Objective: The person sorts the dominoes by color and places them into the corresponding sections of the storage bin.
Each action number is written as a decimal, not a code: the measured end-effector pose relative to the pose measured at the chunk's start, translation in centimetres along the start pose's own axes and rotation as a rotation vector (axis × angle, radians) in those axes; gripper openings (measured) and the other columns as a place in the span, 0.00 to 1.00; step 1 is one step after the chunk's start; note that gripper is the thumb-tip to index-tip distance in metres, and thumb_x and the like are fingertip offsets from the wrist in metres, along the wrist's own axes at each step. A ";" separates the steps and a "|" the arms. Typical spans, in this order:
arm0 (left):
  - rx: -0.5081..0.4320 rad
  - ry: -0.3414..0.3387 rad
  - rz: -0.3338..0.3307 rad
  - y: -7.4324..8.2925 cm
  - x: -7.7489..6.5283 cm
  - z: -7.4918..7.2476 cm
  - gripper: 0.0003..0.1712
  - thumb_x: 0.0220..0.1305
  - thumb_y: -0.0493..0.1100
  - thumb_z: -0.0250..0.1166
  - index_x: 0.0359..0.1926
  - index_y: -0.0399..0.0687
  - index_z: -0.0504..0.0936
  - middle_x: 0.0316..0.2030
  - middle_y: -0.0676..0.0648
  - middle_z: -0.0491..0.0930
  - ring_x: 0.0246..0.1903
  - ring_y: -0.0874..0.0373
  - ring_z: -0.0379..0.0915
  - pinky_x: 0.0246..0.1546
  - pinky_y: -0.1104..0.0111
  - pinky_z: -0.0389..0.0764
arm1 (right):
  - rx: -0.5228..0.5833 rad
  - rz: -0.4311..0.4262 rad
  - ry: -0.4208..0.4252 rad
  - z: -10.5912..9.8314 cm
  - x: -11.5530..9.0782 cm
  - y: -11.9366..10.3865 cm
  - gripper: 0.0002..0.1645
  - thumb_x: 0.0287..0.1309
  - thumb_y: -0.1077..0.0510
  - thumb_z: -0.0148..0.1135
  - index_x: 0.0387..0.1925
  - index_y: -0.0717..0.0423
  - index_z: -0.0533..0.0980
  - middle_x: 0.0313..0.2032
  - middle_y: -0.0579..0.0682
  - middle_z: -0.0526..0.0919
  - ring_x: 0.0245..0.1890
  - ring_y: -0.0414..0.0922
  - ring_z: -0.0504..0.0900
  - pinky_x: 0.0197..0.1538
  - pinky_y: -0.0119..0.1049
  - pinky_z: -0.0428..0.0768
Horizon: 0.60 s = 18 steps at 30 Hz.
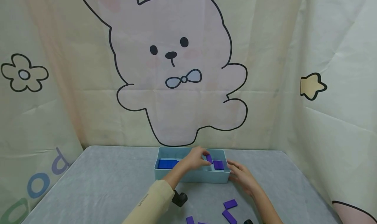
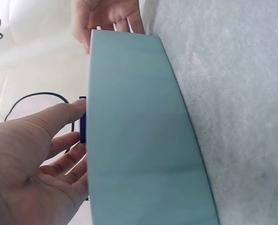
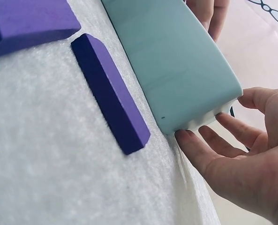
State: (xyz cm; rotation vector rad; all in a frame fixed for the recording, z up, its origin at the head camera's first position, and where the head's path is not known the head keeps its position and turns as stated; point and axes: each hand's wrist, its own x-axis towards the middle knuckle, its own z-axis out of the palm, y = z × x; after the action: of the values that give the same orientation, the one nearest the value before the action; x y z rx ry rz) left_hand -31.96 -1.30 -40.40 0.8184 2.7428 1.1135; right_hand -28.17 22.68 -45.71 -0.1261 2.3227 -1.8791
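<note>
My left hand [image 1: 194,158] reaches over the light blue box [image 1: 200,176] and pinches a purple block [image 1: 209,158] between thumb and fingers, just inside the box's right part. In the left wrist view that purple block [image 2: 83,120] shows as a thin strip past the box wall. Next to it in the box lies another purple block [image 1: 218,165]. Blue blocks [image 1: 167,164] lie together in the left part. My right hand [image 1: 242,176] rests its fingertips on the box's right end; in the right wrist view its fingers [image 3: 232,126] are spread along that end wall.
Several loose purple blocks, such as one block [image 1: 230,204] and another block [image 1: 229,216], lie on the grey-covered table [image 1: 103,184] in front of the box. A black wrist device [image 1: 179,198] sits under my left sleeve. A printed curtain [image 1: 176,119] hangs behind the table.
</note>
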 end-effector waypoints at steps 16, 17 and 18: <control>0.032 0.013 -0.077 0.0 2.1 1.4 0.19 0.67 0.34 0.73 0.57 0.30 0.84 0.53 0.38 0.85 0.58 0.45 0.79 0.63 0.56 0.81 | 0.018 -0.007 0.019 0.0 0.0 0.1 0.33 0.81 0.56 0.51 0.75 0.74 0.61 0.74 0.74 0.64 0.70 0.68 0.72 0.67 0.57 0.79; 0.039 0.017 -0.075 0.1 2.2 1.5 0.19 0.66 0.34 0.74 0.56 0.29 0.85 0.53 0.38 0.85 0.58 0.45 0.79 0.62 0.56 0.81 | 0.019 -0.008 0.015 0.0 0.0 0.1 0.33 0.81 0.56 0.51 0.76 0.74 0.61 0.74 0.74 0.64 0.70 0.67 0.72 0.67 0.57 0.79; 0.049 0.021 -0.075 0.1 2.3 1.6 0.19 0.66 0.34 0.74 0.55 0.29 0.85 0.52 0.38 0.86 0.57 0.45 0.79 0.62 0.57 0.81 | 0.020 -0.010 0.011 0.0 0.0 0.1 0.33 0.81 0.56 0.51 0.76 0.74 0.61 0.74 0.74 0.64 0.71 0.67 0.72 0.67 0.57 0.79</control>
State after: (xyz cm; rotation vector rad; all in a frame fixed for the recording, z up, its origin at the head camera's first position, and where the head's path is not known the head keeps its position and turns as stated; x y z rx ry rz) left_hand -33.43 0.93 -41.21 0.7071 2.8024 1.0513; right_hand -28.18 22.69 -45.81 -0.1252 2.3144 -1.9118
